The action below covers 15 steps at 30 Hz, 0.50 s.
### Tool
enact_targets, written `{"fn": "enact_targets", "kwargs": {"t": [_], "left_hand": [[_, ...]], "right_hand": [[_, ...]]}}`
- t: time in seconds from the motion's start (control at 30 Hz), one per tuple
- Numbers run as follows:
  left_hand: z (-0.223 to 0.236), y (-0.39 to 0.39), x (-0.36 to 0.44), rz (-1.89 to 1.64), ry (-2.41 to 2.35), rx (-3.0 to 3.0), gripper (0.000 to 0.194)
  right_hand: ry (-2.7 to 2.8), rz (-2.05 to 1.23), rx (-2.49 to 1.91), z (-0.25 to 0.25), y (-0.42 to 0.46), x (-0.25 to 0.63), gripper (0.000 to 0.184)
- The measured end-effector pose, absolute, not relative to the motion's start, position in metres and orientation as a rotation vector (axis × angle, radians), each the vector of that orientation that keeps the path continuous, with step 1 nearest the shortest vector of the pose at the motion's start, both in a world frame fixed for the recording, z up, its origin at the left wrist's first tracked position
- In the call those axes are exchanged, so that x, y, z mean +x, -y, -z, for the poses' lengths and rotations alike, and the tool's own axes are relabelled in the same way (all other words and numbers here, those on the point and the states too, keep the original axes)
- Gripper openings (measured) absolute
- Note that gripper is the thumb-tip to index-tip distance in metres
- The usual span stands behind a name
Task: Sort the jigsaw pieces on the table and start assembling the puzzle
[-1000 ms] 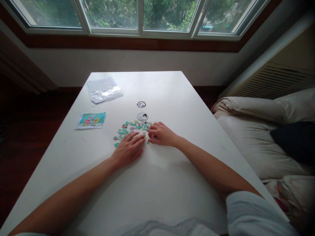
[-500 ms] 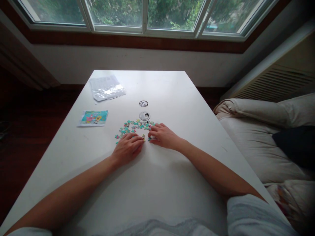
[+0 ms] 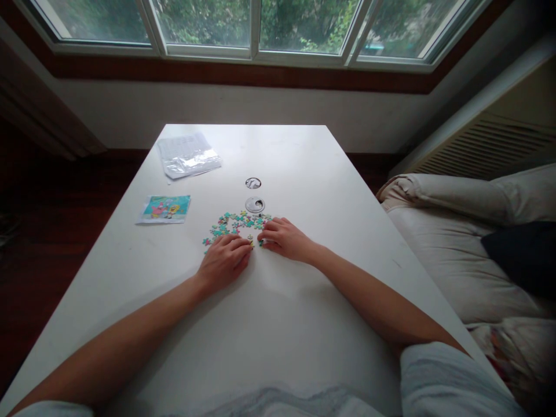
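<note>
Many small jigsaw puzzle pieces, mostly teal with some yellow and pink, lie in a loose arc on the white table. At the arc's near side, my left hand is closed, its fingertips on a yellowish puzzle piece. Facing it from the right, my right hand pinches a dark teal puzzle piece at its fingertips. A narrow gap separates the two pieces. Both hands rest low on the tabletop, and the left one covers part of the pile.
A picture card with cartoon figures lies left of the pieces. Behind it is a clear plastic bag with paper. Two round discs sit beyond the pile. A sofa stands along the right side, below a window.
My right hand has shifted slightly left and away from me with its piece. My left hand has moved a little left, its fingers still on the yellowish piece.
</note>
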<state>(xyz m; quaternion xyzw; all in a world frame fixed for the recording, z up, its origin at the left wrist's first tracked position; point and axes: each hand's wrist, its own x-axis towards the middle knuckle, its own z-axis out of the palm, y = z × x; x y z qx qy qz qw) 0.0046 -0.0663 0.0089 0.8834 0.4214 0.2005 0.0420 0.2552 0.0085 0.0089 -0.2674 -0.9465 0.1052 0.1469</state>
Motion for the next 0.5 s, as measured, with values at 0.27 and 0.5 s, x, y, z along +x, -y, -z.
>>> {"fn": "enact_targets", "kwargs": {"t": [0.27, 0.5], "left_hand": [[-0.011, 0.067, 0.004, -0.626, -1.334, 2.695, 0.024], [-0.011, 0.067, 0.005, -0.624, -1.352, 2.703, 0.022]], "right_hand": [[2.746, -0.284, -0.793, -0.015, -0.01, 0.258, 0.018], [2.693, -0.121, -1.025, -0.015, -0.002, 0.245, 0.024]]}}
